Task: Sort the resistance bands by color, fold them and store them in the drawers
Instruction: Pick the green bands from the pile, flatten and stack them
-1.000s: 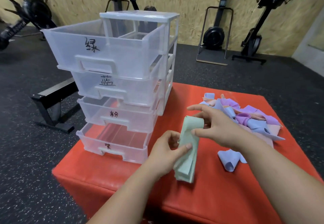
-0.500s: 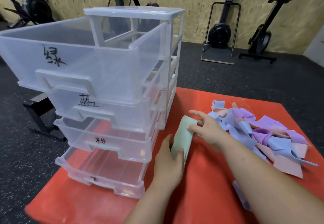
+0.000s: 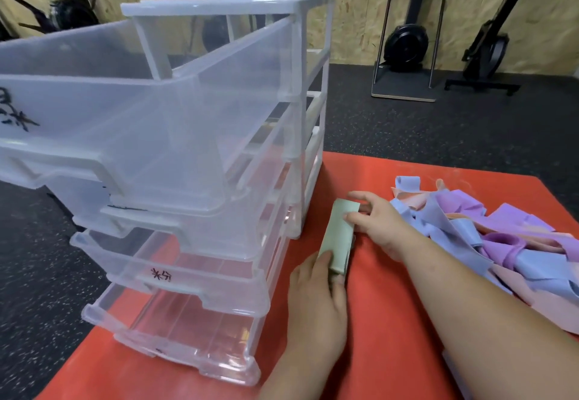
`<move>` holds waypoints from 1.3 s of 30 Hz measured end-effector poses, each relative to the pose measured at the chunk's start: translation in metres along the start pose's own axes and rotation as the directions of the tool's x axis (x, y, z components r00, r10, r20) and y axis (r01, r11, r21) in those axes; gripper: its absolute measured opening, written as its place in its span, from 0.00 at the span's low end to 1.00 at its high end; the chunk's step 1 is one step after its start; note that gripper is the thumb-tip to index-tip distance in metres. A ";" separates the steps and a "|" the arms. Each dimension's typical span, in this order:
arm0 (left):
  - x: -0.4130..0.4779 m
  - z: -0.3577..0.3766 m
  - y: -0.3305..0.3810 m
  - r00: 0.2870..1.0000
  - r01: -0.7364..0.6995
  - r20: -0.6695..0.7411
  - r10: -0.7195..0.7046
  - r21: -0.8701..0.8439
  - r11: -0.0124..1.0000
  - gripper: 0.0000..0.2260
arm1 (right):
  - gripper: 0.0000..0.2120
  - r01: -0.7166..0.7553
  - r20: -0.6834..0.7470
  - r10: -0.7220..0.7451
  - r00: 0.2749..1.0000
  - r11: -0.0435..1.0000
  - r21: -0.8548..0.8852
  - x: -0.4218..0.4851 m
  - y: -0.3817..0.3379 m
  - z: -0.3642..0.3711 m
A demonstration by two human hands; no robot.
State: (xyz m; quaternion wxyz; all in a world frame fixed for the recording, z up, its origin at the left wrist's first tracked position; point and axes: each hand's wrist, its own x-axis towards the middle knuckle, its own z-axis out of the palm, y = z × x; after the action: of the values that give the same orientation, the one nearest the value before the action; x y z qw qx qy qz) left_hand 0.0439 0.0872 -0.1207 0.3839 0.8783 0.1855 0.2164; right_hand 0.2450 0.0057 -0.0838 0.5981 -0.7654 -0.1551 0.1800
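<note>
Left fingers [image 3: 324,257] curled round the near end of the folded green band [image 3: 339,233], thumb on top, other fingertips tucked under it. Right fingers [image 3: 352,218] pinch the far end, thumb on the side face, index stretched over the top edge. Left hand [image 3: 316,302] sits nearer the camera, right hand [image 3: 380,225] further out, forearm crossing in from the lower right. The band is a flat narrow stack, tilted, low over the red table [image 3: 391,321]; can't tell if it touches the surface. Just left of the band is the clear drawer unit [image 3: 310,117], all four drawers pulled out. The top drawer [image 3: 175,124] is out furthest, overhangs those below and partly hides their marker labels; the bottom drawer [image 3: 188,337] is near the left wrist. Right of the right hand, touching the wrist, a loose pile of bands [image 3: 501,236] in lilac, blue and pink lies tangled on the table. Behind that are a black speckled floor [image 3: 438,130], a chipboard wall [image 3: 354,8] and upright rowing machines [image 3: 407,42] against it.
</note>
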 end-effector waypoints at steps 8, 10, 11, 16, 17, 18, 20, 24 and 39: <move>0.004 -0.020 0.017 0.994 0.074 -0.058 -0.088 -0.215 0.974 0.35 | 0.27 0.153 0.172 -0.154 0.973 0.988 0.015 -0.040 -0.058 0.000; 0.007 -0.029 0.022 0.998 0.040 -0.043 -0.055 -0.293 0.955 0.36 | 0.28 0.154 0.288 -0.180 0.940 0.982 0.113 -0.060 -0.074 -0.004; 0.008 -0.032 0.025 0.999 0.032 -0.017 -0.040 -0.337 0.941 0.34 | 0.29 0.154 0.324 -0.194 0.926 0.977 0.145 -0.067 -0.078 -0.005; 0.009 -0.030 0.022 0.989 0.151 0.064 -0.137 -0.407 0.901 0.28 | 0.24 0.094 0.243 -0.130 0.961 0.983 0.154 -0.056 -0.059 0.000; 0.010 -0.028 0.017 0.984 0.179 0.068 -0.166 -0.392 0.902 0.30 | 0.23 0.055 0.214 -0.087 0.973 0.987 0.151 -0.049 -0.049 0.002; 0.012 -0.026 0.011 0.979 0.205 0.079 -0.189 -0.368 0.907 0.32 | 0.22 0.024 0.190 -0.048 0.981 0.992 0.127 -0.042 -0.036 0.004; 0.013 -0.024 0.003 0.970 0.240 0.098 -0.221 -0.278 0.930 0.33 | 0.21 -0.008 0.131 -0.002 0.991 0.997 0.071 -0.029 -0.011 0.009; 0.006 -0.020 0.003 0.986 0.160 0.072 -0.153 -0.100 0.982 0.29 | 0.20 0.019 0.006 -0.019 1.000 1.000 0.004 -0.008 0.011 0.010; -0.003 -0.008 0.002 0.992 -0.117 0.092 0.089 0.362 0.925 0.25 | 0.17 0.181 0.043 -0.184 0.982 0.854 -0.487 0.000 0.018 0.004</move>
State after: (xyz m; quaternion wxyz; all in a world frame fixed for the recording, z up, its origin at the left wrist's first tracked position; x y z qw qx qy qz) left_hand 0.0372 0.0889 -0.1146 0.2082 0.9504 0.1617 0.1651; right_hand 0.2430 0.0050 -0.1023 0.4001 -0.8738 -0.2658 0.0754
